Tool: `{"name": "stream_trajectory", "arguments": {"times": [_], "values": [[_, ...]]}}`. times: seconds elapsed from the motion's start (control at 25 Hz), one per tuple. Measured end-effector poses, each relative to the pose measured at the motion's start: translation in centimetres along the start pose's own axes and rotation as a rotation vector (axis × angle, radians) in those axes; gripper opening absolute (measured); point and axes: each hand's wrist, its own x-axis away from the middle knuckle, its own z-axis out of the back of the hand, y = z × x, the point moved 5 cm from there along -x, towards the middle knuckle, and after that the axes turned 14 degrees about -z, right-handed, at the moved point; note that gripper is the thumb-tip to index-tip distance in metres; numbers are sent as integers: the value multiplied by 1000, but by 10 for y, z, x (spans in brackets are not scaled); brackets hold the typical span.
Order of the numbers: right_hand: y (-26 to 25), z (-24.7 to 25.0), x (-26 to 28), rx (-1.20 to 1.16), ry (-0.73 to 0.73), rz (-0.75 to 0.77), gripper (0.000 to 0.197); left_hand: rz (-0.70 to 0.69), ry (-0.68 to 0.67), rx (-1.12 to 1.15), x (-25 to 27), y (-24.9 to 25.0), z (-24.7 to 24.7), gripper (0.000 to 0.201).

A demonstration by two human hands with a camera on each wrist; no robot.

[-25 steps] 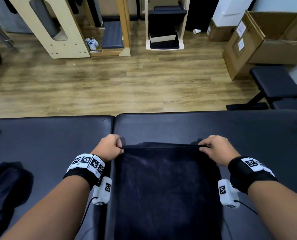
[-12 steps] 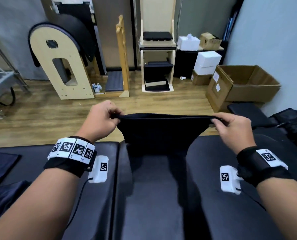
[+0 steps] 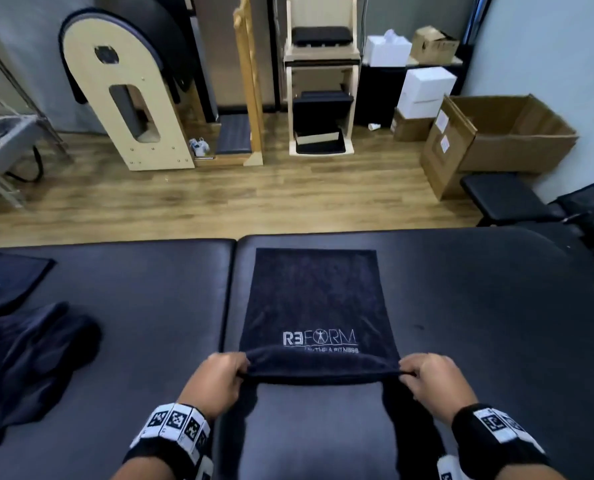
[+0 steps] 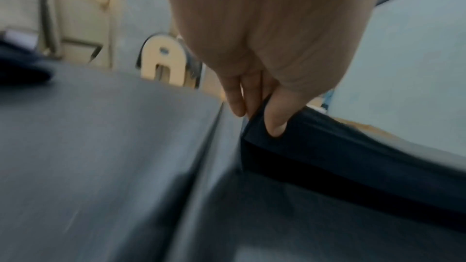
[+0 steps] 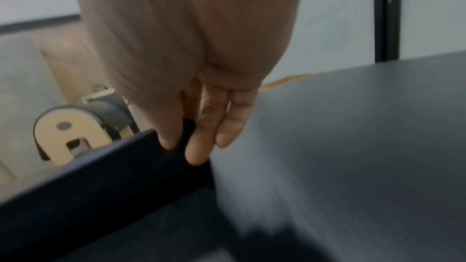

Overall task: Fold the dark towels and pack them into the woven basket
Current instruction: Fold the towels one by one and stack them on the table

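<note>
A dark towel (image 3: pixel 314 299) with white "REFORM" lettering lies flat on the black padded table (image 3: pixel 479 306), far edge toward the floor. Its near edge is lifted off the pad. My left hand (image 3: pixel 219 379) pinches the near left corner and my right hand (image 3: pixel 430 379) pinches the near right corner. In the left wrist view the left hand (image 4: pixel 262 119) pinches the dark towel (image 4: pixel 340 156) between thumb and fingers. The right wrist view shows the right hand (image 5: pixel 186 142) pinching the towel (image 5: pixel 100 182) edge the same way. No woven basket is in view.
A heap of unfolded dark towels (image 3: pixel 29 362) lies on the table's left part, with a folded dark piece (image 3: pixel 8 282) behind it. A seam (image 3: pixel 231 306) splits the two pads. Wooden exercise equipment (image 3: pixel 129 98) and cardboard boxes (image 3: pixel 496 140) stand on the floor beyond.
The towel was held up in the air by both hands half a second ago. Now it is laid out flat on the pad, logo up, with both hands lower and nearer me.
</note>
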Motion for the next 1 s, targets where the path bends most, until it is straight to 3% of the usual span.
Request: {"name": "stream_trajectory", "arguments": {"times": [0.08, 0.2, 0.32, 0.48, 0.68, 0.72, 0.84, 1.0], "values": [[17, -22, 23, 47, -169, -113, 9, 43, -133, 79, 23, 9, -26, 23], [20, -13, 34, -17, -265, -217, 15, 67, -160, 184, 28, 24, -13, 22], [9, 14, 18, -47, -195, -199, 15, 71, -96, 184, 11, 30, 18, 27], [-20, 56, -28, -110, -9, -173, 16, 88, 112, 180, -39, 26, 64, 19], [-33, 68, -89, -145, 11, -258, 8, 103, 160, 120, -116, 8, 85, 6], [-32, 63, -99, -142, -5, -303, 3, 119, 148, 112, -130, -1, 82, 12], [-29, 40, -110, 72, -66, -363, 36, 109, -31, 33, -157, -23, 55, 40], [-56, -3, -74, 206, -271, -146, 34, -96, -159, -105, -168, -18, 17, 38]]}}
